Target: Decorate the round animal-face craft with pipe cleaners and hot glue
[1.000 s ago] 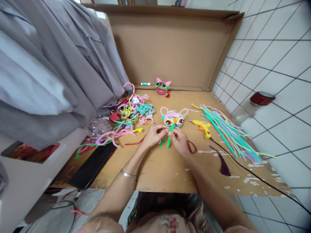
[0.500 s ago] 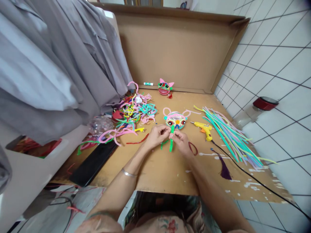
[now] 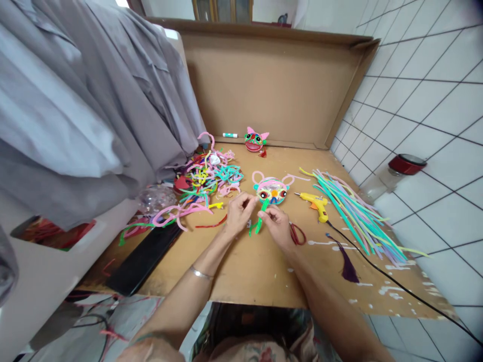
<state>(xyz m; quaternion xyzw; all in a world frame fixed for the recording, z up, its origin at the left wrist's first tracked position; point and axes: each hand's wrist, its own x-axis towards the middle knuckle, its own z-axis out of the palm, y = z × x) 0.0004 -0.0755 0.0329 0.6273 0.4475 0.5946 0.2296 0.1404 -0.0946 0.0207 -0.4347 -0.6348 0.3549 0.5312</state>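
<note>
A green pipe cleaner (image 3: pixel 259 224) is pinched between the thumb and fingers of my right hand (image 3: pixel 276 222), its upper end leaning right. Close by on the left, my left hand (image 3: pixel 239 211) has its thumb and fingertips pressed together, a little apart from the green piece; I cannot make out what is in them. Another short green piece (image 3: pixel 252 230) shows below my left hand. Just beyond both hands lies an animal face (image 3: pixel 272 185) with pink loop ears, big red-and-black eyes and an orange nose. Red scissor-like handles (image 3: pixel 299 234) stick out beside my right hand.
A yellow glue gun (image 3: pixel 316 203) with a black cord, a bundle of pipe cleaners (image 3: pixel 358 216) and a purple tassel (image 3: pixel 349 264) lie right. Left are a tangled pile (image 3: pixel 211 171) and a black slab (image 3: pixel 145 259). A finished-looking face (image 3: pixel 255 140) stands by the cardboard wall (image 3: pixel 260 85).
My left hand has moved off the green pipe cleaner to the left. My right hand still holds it, now lower and more tilted. The view has tipped slightly upward.
</note>
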